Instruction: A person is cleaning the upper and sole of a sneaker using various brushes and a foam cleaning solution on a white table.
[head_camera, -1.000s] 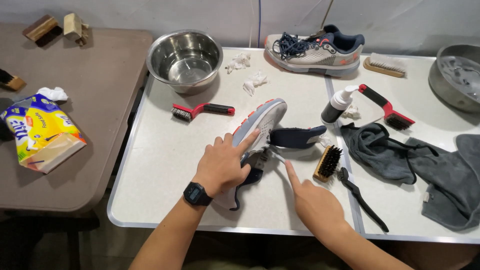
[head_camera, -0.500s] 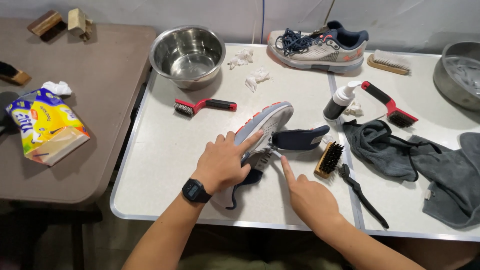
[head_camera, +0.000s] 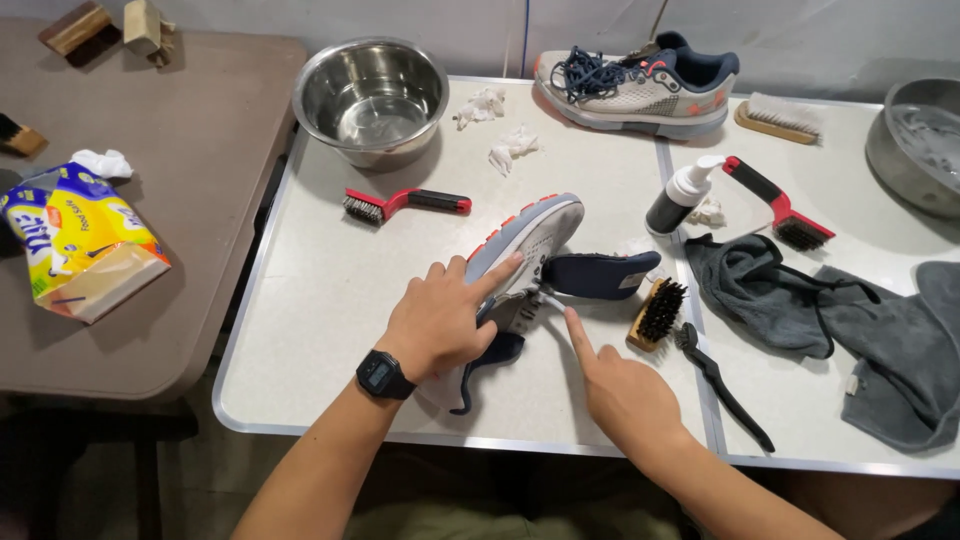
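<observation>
Two hands work one grey shoe (head_camera: 525, 245) lying sole-up mid-bench: left hand (head_camera: 440, 320) pressed flat over it, fingers spread; right hand (head_camera: 625, 390) poking its index at the insole (head_camera: 600, 275). The shoe might roll toward the bristle brush (head_camera: 655, 312) at 3 o'clock.

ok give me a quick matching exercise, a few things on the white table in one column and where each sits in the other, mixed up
Things:
1. steel bowl
2. pump bottle
3. wooden brush with dark bristles
4. grey cloth

Places:
A. just right of the dark insole
B. far left corner of the white table
C. right side, spread out flat
D. upright beside the red-handled brush

Pairs: 1-B, 2-D, 3-A, 4-C
</observation>
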